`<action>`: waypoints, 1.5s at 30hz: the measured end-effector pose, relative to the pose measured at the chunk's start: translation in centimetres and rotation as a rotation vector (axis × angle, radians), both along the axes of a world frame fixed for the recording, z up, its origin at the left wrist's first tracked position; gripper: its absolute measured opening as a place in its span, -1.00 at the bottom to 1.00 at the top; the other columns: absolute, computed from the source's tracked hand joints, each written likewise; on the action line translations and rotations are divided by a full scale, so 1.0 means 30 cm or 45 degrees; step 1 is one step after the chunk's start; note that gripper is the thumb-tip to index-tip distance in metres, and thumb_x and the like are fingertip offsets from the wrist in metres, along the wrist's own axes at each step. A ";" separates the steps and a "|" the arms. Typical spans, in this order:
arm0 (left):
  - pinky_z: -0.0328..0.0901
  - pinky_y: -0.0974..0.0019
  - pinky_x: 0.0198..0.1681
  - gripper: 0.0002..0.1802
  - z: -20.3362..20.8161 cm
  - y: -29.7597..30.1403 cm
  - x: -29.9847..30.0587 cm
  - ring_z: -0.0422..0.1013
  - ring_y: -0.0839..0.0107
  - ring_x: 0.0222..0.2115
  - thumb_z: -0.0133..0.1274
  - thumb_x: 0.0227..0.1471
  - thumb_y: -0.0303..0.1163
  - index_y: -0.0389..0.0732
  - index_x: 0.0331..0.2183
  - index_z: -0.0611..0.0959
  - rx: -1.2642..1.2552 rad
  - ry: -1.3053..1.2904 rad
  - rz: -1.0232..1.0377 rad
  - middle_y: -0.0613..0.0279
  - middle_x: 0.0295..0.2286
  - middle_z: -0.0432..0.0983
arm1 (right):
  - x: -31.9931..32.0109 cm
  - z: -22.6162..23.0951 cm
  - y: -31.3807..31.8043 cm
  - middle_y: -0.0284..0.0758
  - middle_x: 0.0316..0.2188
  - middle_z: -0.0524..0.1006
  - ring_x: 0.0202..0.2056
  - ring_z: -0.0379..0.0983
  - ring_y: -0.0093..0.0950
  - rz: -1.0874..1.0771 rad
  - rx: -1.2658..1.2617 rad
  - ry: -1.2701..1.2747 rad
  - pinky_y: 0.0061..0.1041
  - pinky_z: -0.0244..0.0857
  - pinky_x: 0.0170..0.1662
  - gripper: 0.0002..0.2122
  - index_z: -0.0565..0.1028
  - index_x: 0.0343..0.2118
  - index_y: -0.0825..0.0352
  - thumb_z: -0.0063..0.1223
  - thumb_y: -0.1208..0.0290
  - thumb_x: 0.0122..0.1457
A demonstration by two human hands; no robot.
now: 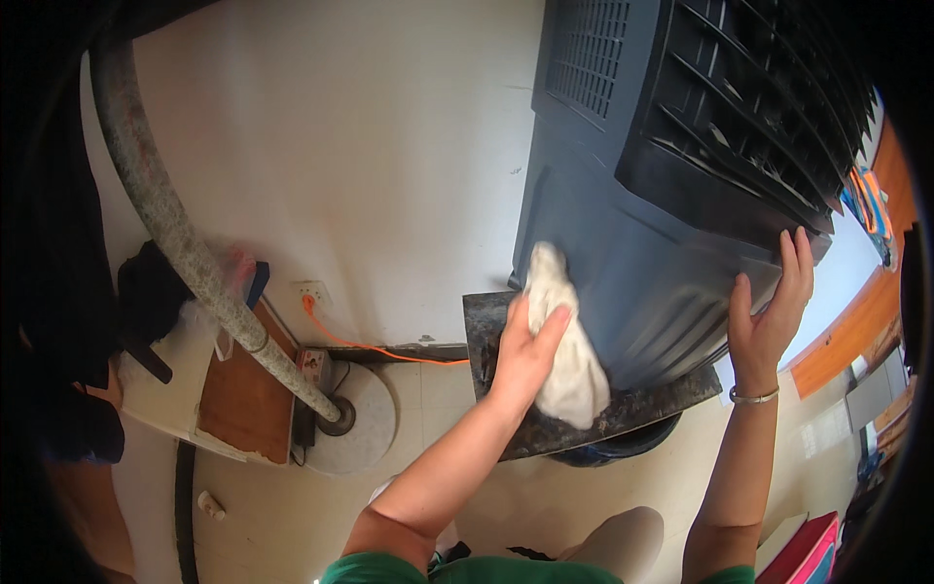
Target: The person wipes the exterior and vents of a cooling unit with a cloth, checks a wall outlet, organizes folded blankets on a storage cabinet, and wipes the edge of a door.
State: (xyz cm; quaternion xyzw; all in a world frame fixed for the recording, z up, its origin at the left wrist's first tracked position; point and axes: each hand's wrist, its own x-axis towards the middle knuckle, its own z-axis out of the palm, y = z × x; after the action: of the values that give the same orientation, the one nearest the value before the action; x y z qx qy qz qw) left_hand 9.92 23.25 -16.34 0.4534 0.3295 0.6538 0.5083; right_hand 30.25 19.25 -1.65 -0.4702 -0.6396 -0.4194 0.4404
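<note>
A crumpled off-white cloth rag [564,341] is pressed against the lower side panel of a large dark grey plastic air cooler [671,175]. The rag looks limp and bunched, with one end sticking up above the fingers and a wider fold hanging down below the palm. The left hand [525,350] grips it, fingers curled around the fabric and flattening it against the cooler's smooth panel. The right hand [769,311] is open, fingers stretched upward, its palm laid flat against the front corner of the cooler just under the slatted grille; a thin silver bangle [754,396] circles that wrist.

The cooler stands on a dark, worn stone slab [632,414], near the white wall [370,146]. There is one rag, one cooler and two hands at work.

To the left, one mottled grey pipe [185,243] slants down into a round white base [365,419] on the pale floor. One orange cable [370,346] runs from a white wall socket [313,290] along the foot of the wall toward the slab.
</note>
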 end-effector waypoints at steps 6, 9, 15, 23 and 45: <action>0.23 0.36 -0.15 -0.56 -0.128 0.082 -0.031 0.33 0.39 -0.21 -0.07 0.04 -0.29 -0.37 -0.08 0.34 -0.288 -0.096 -0.032 0.10 -0.21 0.39 | -0.002 -0.004 0.004 -0.09 0.05 0.17 0.07 0.07 -0.18 -0.008 -0.001 0.002 -0.33 -0.04 0.10 -0.50 0.24 -0.02 0.38 -0.02 0.57 -0.13; 0.24 0.33 -0.17 -0.57 0.093 0.209 -0.055 0.34 0.34 -0.23 -0.10 0.05 -0.27 -0.39 -0.11 0.36 -0.145 -0.161 0.033 0.06 -0.25 0.41 | 0.008 0.003 -0.003 -0.08 0.04 0.17 0.07 0.07 -0.17 -0.001 -0.010 -0.019 -0.32 -0.04 0.10 -0.50 0.24 -0.02 0.39 -0.02 0.58 -0.14; 0.17 0.36 -0.11 -0.60 0.312 0.233 -0.059 0.28 0.34 -0.18 -0.11 0.06 -0.31 -0.39 -0.12 0.39 0.172 -0.252 0.069 0.02 -0.20 0.33 | -0.002 0.005 -0.006 -0.05 0.04 0.17 0.06 0.08 -0.14 0.052 -0.040 -0.001 -0.31 -0.03 0.08 -0.48 0.26 -0.03 0.39 0.01 0.62 -0.18; 0.19 0.25 -0.19 -0.46 0.289 -0.075 0.064 0.24 0.10 -0.21 0.11 -0.30 -0.52 -0.20 -0.13 0.47 1.079 0.811 1.157 -0.06 -0.18 0.26 | 0.018 0.002 -0.007 -0.06 0.02 0.20 0.03 0.13 -0.12 0.134 -0.011 0.025 -0.30 0.03 0.05 -0.49 0.29 -0.05 0.39 -0.01 0.64 -0.21; -0.02 0.17 0.08 -0.34 0.141 -0.321 0.191 -0.06 0.10 0.11 -0.18 0.01 -0.08 -0.42 0.00 0.25 0.491 0.332 -0.901 -0.15 0.09 -0.10 | -0.018 -0.433 -0.316 -0.04 0.13 -0.02 0.13 -0.01 -0.19 0.963 -0.736 0.807 -0.32 0.03 0.07 -0.24 0.08 0.09 0.41 0.21 0.32 -0.20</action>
State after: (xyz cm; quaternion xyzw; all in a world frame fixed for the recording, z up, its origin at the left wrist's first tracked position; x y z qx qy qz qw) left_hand 15.65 13.62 -12.12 0.7043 0.0868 0.4258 0.5614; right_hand 29.71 9.78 -14.64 -0.4128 -0.6889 0.1207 0.5835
